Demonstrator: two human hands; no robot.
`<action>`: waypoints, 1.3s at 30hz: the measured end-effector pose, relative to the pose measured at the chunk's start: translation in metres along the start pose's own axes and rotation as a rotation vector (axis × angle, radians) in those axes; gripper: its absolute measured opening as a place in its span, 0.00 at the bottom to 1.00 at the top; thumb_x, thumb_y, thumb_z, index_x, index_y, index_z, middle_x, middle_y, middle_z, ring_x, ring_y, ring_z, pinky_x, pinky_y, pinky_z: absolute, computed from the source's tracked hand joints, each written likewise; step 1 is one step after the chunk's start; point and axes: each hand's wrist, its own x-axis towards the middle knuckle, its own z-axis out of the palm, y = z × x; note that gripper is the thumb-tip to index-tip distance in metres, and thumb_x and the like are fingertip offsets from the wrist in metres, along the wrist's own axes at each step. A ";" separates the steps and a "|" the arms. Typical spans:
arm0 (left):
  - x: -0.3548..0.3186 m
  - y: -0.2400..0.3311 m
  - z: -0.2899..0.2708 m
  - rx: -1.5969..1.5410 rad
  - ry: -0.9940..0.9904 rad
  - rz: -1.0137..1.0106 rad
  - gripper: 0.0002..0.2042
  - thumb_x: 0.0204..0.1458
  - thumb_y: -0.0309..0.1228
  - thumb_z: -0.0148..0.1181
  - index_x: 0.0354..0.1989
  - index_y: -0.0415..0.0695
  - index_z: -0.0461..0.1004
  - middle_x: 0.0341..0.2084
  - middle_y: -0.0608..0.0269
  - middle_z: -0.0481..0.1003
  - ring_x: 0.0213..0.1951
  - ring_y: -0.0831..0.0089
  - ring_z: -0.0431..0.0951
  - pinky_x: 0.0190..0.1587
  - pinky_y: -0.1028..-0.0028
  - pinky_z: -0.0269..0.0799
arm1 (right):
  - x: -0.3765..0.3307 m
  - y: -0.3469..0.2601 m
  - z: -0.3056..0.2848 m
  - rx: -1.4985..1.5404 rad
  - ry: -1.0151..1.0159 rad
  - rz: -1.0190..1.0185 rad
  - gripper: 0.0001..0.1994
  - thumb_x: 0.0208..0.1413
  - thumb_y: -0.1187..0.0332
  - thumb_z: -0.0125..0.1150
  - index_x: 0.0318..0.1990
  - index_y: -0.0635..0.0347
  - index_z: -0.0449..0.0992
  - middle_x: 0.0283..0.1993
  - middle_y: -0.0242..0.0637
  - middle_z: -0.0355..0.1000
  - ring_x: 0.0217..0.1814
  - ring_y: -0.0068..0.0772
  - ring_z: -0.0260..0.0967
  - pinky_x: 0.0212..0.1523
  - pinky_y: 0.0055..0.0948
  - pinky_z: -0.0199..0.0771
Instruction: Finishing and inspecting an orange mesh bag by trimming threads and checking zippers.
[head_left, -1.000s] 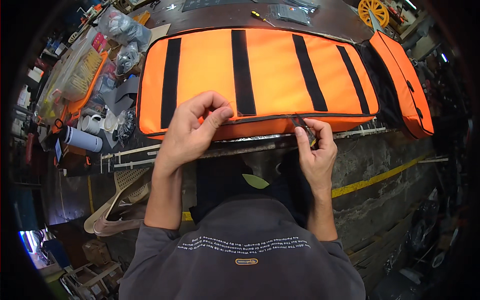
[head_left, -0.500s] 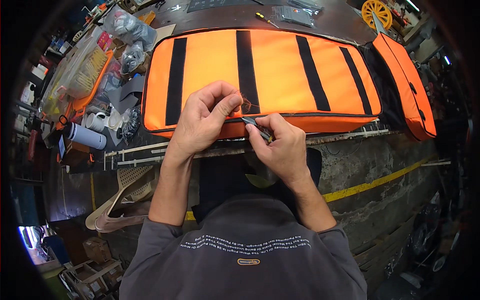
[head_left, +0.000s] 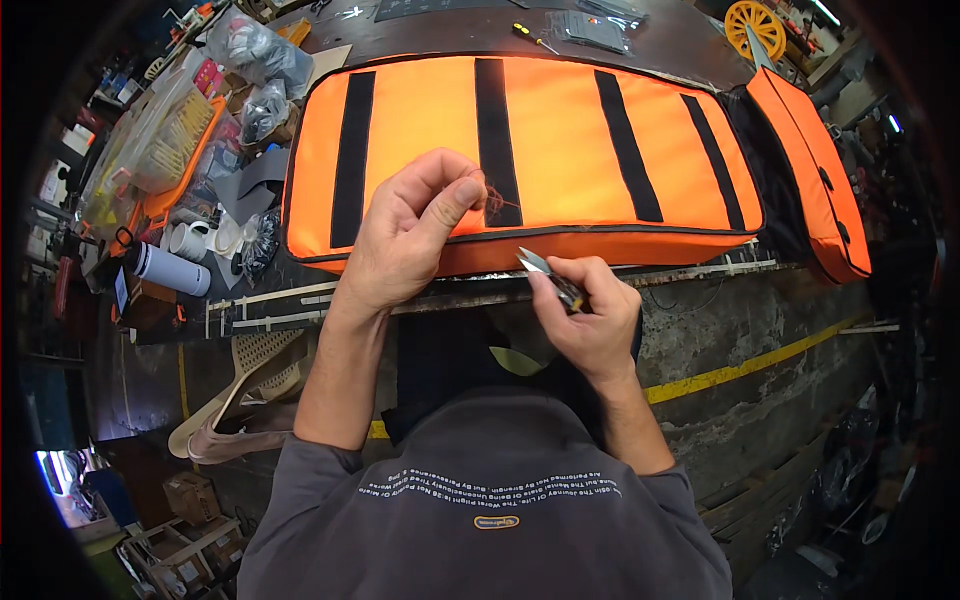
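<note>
A bright orange bag (head_left: 560, 140) with black stripes and black piped edges lies on the table before me. My left hand (head_left: 425, 220) is raised over its near edge, thumb and forefinger pinching a tangle of thin reddish thread (head_left: 493, 200). Some strands hang over a black stripe. To its right, my right hand (head_left: 590, 310) is closed around small thread snips (head_left: 548, 275). Their pointed metal blades are parted and aim up and left, just off the bag's near side. The blades touch neither the thread nor the bag.
A flap-like orange and black section (head_left: 810, 175) extends at the right. On the left are a white tumbler (head_left: 172, 270), a white mug (head_left: 190, 240), and a clear plastic box (head_left: 170, 140). A yellow-handled screwdriver (head_left: 533, 38) lies beyond the bag; a chair (head_left: 255, 390) stands lower left.
My right hand has drawn the snips away from the bag's edge, down and to the right, and their blades now show apart. The left hand has risen slightly with the thread.
</note>
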 end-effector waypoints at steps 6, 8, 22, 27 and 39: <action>0.011 -0.005 0.022 -0.047 -0.125 -0.135 0.07 0.78 0.33 0.55 0.49 0.42 0.71 0.33 0.72 0.69 0.34 0.81 0.69 0.42 0.79 0.68 | -0.011 0.026 -0.039 -0.013 0.113 0.172 0.09 0.59 0.72 0.80 0.42 0.65 0.85 0.33 0.40 0.85 0.31 0.26 0.84 0.34 0.26 0.80; 0.014 -0.006 0.033 0.409 -0.119 -0.066 0.07 0.75 0.32 0.61 0.50 0.41 0.74 0.28 0.73 0.66 0.29 0.83 0.65 0.35 0.78 0.63 | -0.008 0.031 -0.045 -0.025 0.142 0.148 0.09 0.59 0.72 0.80 0.42 0.65 0.85 0.33 0.39 0.85 0.31 0.27 0.84 0.34 0.28 0.81; 0.048 -0.028 0.063 0.796 -0.250 -0.034 0.10 0.63 0.34 0.72 0.40 0.39 0.90 0.26 0.63 0.82 0.27 0.71 0.80 0.33 0.67 0.75 | 0.002 0.024 -0.062 -0.168 0.134 0.184 0.10 0.58 0.70 0.80 0.40 0.63 0.84 0.33 0.42 0.85 0.31 0.39 0.85 0.33 0.34 0.80; 0.056 -0.027 0.067 0.557 -0.257 -0.173 0.09 0.65 0.30 0.70 0.42 0.33 0.86 0.26 0.69 0.80 0.29 0.86 0.71 0.33 0.77 0.70 | 0.007 0.020 -0.062 -0.151 0.133 0.215 0.10 0.58 0.69 0.80 0.40 0.63 0.84 0.33 0.43 0.85 0.31 0.41 0.85 0.34 0.35 0.81; 0.055 -0.026 0.080 0.484 -0.225 -0.088 0.10 0.68 0.31 0.68 0.44 0.35 0.87 0.25 0.75 0.76 0.28 0.87 0.67 0.32 0.77 0.67 | 0.013 0.028 -0.055 -0.268 0.214 0.197 0.10 0.59 0.66 0.80 0.39 0.60 0.84 0.33 0.43 0.85 0.31 0.46 0.85 0.33 0.39 0.81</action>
